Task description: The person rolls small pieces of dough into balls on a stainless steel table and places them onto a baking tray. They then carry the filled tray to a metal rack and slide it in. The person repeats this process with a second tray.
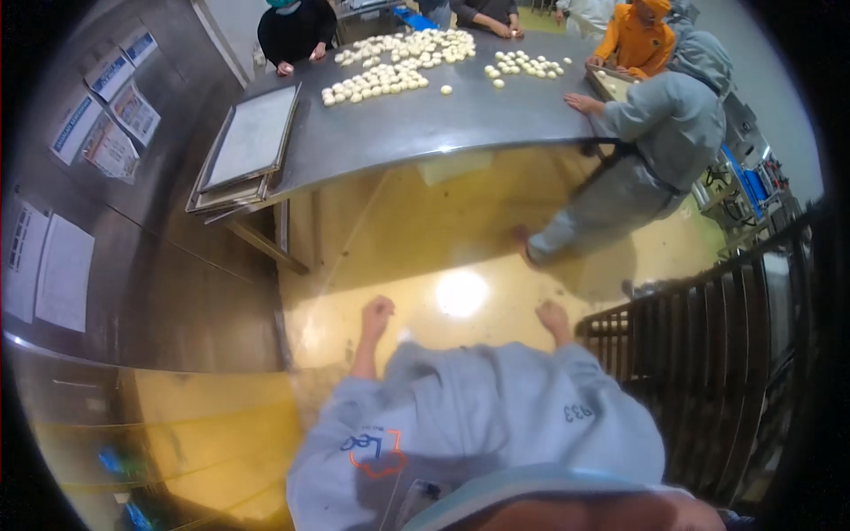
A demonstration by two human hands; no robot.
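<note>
My left hand [378,314] hangs in front of my body over the yellow floor, fingers curled in, and nothing shows in it. On the other side my right hand [552,314] is loosely closed too, held near the end of the dark slatted rack [690,325], with no object visible in it. Neither hand touches the stainless steel table [378,133] ahead of me. Rows of round dough balls [375,86] lie on that table, with a smaller group of dough balls [524,64] to the right. A single dough ball [446,89] sits between them.
Stacked baking trays [255,136] stand on the table's left end. A co-worker in grey [671,126] leans over the right end, beside a tray [614,83]; other workers stand along the far side. Metal panels [192,265] with posted sheets line the left.
</note>
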